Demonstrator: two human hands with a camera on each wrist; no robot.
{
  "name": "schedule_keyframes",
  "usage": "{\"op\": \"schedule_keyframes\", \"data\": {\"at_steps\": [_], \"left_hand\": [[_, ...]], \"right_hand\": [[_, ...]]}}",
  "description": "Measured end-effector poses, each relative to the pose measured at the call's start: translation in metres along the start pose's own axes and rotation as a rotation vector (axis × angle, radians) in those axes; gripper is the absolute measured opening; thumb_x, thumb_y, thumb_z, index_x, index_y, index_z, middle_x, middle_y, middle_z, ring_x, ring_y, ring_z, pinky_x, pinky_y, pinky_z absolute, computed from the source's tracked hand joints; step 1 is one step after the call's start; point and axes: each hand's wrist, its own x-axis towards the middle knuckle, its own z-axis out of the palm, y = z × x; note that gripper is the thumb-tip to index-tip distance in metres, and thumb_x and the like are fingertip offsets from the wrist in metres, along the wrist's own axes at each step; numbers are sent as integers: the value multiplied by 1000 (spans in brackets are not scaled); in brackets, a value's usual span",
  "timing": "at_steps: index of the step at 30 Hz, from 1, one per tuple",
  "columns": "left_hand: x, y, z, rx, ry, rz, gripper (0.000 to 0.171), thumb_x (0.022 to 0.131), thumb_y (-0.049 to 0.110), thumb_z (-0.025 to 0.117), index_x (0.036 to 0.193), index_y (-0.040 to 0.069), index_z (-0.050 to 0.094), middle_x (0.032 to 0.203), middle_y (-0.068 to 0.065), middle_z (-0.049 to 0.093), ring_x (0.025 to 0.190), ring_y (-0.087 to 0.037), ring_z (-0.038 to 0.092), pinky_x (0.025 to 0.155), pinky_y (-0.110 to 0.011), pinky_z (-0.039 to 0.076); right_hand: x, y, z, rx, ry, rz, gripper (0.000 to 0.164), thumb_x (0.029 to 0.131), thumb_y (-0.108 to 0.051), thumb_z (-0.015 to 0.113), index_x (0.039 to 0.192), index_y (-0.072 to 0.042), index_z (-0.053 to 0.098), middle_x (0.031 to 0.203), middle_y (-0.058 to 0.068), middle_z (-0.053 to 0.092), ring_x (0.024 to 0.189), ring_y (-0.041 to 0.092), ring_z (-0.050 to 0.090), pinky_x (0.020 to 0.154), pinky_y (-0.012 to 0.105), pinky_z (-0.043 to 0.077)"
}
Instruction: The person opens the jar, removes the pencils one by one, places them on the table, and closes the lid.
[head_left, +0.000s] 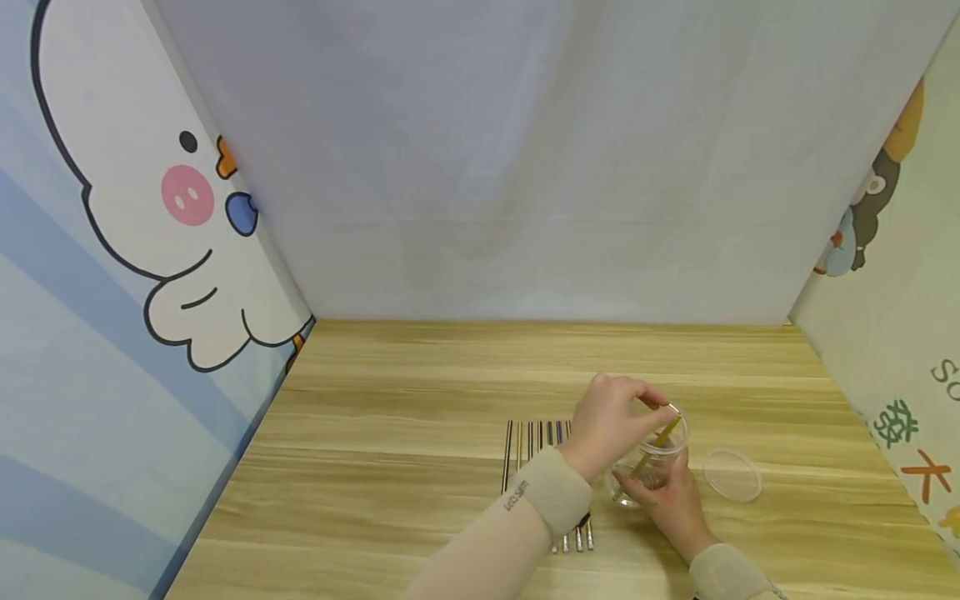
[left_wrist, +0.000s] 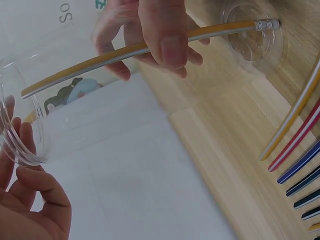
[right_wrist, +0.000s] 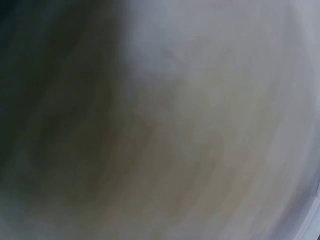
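Note:
A clear plastic jar (head_left: 656, 471) stands on the table with its mouth upward, leaning slightly. My right hand (head_left: 677, 504) grips its side; the fingers show through the wall in the left wrist view. Inside slants a yellow striped pencil (left_wrist: 125, 52), its eraser end near the jar's base and its plain end by the mouth. My left hand (head_left: 618, 417) is over the mouth, fingertips right at the rim (left_wrist: 35, 135); no pencil lies between its fingers. The right wrist view is only a dim blur.
Left of the jar, several striped pencils (left_wrist: 300, 162) lie in a row, partly hidden by my left forearm in the head view. A clear round lid (head_left: 733, 475) lies flat to the jar's right. A pale curtain (head_left: 525, 167) hangs behind the wooden table (head_left: 390, 400).

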Motion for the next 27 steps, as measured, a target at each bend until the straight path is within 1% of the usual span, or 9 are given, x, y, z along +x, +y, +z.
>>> {"op": "schedule_keyframes", "data": {"at_steps": [4, 7, 9, 12, 15, 19, 23, 27], "left_hand": [[1, 3, 3, 78, -3, -4, 16, 89, 43, 71, 99, 31, 77, 93, 24, 70, 93, 0, 50, 73, -9, 39], [2, 6, 4, 171, -9, 9, 15, 89, 44, 71, 99, 34, 77, 93, 24, 70, 89, 0, 47, 65, -7, 36], [2, 9, 4, 230, -16, 27, 15, 89, 44, 71, 100, 35, 76, 94, 24, 70, 87, -1, 45, 64, -7, 34], [1, 14, 5, 310, -18, 45, 16, 89, 46, 70, 101, 36, 76, 97, 24, 70, 84, -1, 43, 63, -8, 32], [-1, 18, 7, 355, -4, 37, 15, 89, 47, 70, 99, 36, 75, 99, 24, 70, 85, -2, 40, 60, -8, 32], [-3, 20, 14, 388, 40, 14, 13, 88, 46, 73, 96, 37, 74, 97, 25, 69, 86, -3, 38, 54, -7, 29], [-4, 18, 18, 398, 77, 14, 12, 87, 45, 74, 95, 37, 74, 95, 26, 69, 86, -3, 39, 55, -7, 27], [-4, 15, 19, 327, 82, 14, 11, 89, 41, 72, 96, 34, 74, 95, 25, 71, 88, -3, 40, 61, -6, 29]], "right_hand": [[0, -1, 0, -1, -4, 21, 83, 76, -12, 85, 138, 0, 30, 123, 20, 61, 101, -5, 50, 88, 16, 48], [-1, 0, 0, -17, 3, 26, 82, 76, -12, 85, 137, 0, 31, 121, 20, 63, 98, -8, 49, 85, 15, 48], [-1, 1, 0, -27, 12, 21, 84, 76, -11, 85, 138, 1, 31, 119, 21, 63, 96, -12, 47, 84, 14, 47], [-1, 3, 1, -34, 20, 5, 86, 75, -9, 85, 140, 3, 30, 118, 23, 64, 97, -14, 45, 84, 8, 43], [0, 5, 2, -49, 32, -20, 85, 73, -6, 84, 138, 6, 31, 112, 25, 64, 94, -11, 46, 81, 7, 41], [0, 7, 3, -77, 69, -60, 79, 69, -3, 83, 131, 9, 36, 104, 25, 66, 89, -4, 51, 77, 7, 40], [-1, 9, 3, -85, 91, -73, 77, 67, -3, 83, 129, 10, 38, 101, 26, 67, 90, -4, 51, 79, 2, 36], [-1, 7, 2, -74, 74, -62, 79, 68, -4, 83, 131, 9, 37, 104, 25, 66, 93, -5, 50, 80, 2, 35]]}}
